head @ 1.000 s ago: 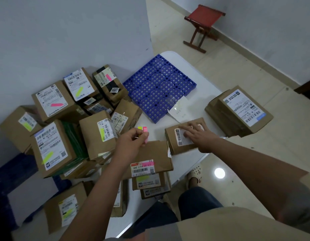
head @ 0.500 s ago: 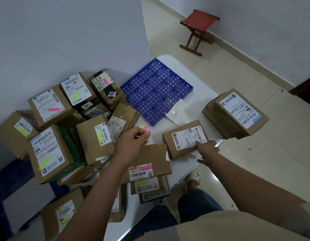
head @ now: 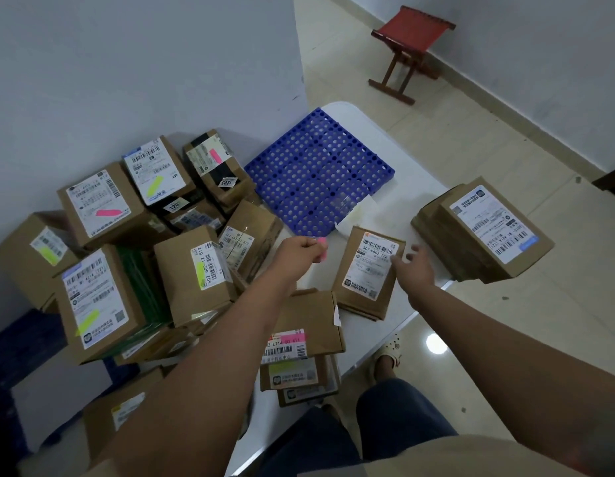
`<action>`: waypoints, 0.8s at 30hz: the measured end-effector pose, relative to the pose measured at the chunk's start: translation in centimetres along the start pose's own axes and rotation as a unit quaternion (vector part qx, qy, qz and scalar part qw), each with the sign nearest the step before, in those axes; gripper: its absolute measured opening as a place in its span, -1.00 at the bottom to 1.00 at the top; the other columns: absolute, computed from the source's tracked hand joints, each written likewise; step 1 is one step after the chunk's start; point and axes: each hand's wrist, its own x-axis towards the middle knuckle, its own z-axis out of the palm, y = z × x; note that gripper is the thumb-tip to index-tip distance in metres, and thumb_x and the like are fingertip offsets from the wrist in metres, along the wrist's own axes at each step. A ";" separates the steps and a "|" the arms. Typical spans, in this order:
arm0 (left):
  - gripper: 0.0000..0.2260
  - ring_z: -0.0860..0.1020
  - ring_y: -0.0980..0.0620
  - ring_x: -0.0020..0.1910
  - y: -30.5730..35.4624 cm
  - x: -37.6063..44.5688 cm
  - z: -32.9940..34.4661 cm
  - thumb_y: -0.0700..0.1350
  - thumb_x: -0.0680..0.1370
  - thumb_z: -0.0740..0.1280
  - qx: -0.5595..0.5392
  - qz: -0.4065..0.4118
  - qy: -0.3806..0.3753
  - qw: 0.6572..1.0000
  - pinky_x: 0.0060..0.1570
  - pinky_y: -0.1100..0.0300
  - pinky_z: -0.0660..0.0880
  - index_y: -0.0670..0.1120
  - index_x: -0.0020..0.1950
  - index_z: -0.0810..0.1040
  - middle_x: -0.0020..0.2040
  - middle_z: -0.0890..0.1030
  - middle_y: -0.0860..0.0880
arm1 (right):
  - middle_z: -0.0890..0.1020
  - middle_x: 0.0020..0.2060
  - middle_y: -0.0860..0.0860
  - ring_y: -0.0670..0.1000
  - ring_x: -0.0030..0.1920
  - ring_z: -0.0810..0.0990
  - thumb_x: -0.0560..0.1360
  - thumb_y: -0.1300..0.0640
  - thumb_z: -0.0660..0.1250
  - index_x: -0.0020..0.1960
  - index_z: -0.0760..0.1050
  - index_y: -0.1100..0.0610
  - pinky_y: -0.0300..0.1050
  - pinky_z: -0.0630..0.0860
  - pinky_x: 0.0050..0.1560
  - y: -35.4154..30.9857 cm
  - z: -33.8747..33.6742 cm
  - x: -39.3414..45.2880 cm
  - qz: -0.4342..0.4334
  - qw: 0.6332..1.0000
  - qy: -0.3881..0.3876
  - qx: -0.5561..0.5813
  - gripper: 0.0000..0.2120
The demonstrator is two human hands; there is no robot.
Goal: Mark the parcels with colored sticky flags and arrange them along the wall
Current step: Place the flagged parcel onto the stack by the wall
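The left hand (head: 301, 251) is curled round a pad of flags (head: 322, 243), its pink end poking out past the fingers. The right hand (head: 414, 268) hovers with fingers loosely spread at the right edge of an unflagged parcel (head: 368, 271), which lies near the counter's (head: 371, 132) front edge, just below the blue grid (head: 320, 173). Flagged parcels (head: 103, 208) are heaped against the wall (head: 144, 70) at the left. This looks like the marking step: next, I'd guess, the right hand must peel one flag and press it on the label. More unmarked boxes (head: 485, 232) wait at the right edge.
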 end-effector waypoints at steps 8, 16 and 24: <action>-0.87 0.46 -0.07 0.17 -0.2 3.7 2.5 -0.17 0.55 0.37 -0.036 -0.143 -0.014 0.989 0.09 0.11 0.29 -0.16 -0.18 0.55 0.16 0.57 -0.15 | 0.52 0.18 0.03 0.07 0.13 0.53 0.61 -0.04 0.25 0.40 0.36 0.13 0.02 0.54 0.15 1.4 0.6 -0.2 0.025 0.998 -0.057 0.003 -0.57; -0.74 0.54 0.05 -0.02 -0.9 4.5 2.8 -0.28 0.59 0.27 -0.083 -0.181 -0.053 0.979 0.24 0.08 0.26 -0.11 -0.30 0.46 -0.15 0.61 0.01 | 0.51 0.30 0.05 0.09 0.31 0.48 0.67 0.06 0.12 0.41 0.41 0.11 0.02 0.43 0.31 0.5 1.3 0.6 0.022 0.990 -0.112 0.087 -0.66; -0.75 0.51 -0.03 0.13 -1.6 4.8 2.4 -0.30 0.59 0.27 -0.093 -0.182 -0.062 0.977 0.18 0.11 0.28 -0.13 -0.28 0.47 -0.09 0.61 -0.02 | 0.54 0.30 -0.01 0.03 0.32 0.47 0.67 -0.03 0.12 0.20 0.54 -0.01 0.07 0.43 0.35 -0.1 1.6 0.0 0.019 0.985 -0.148 0.089 -0.74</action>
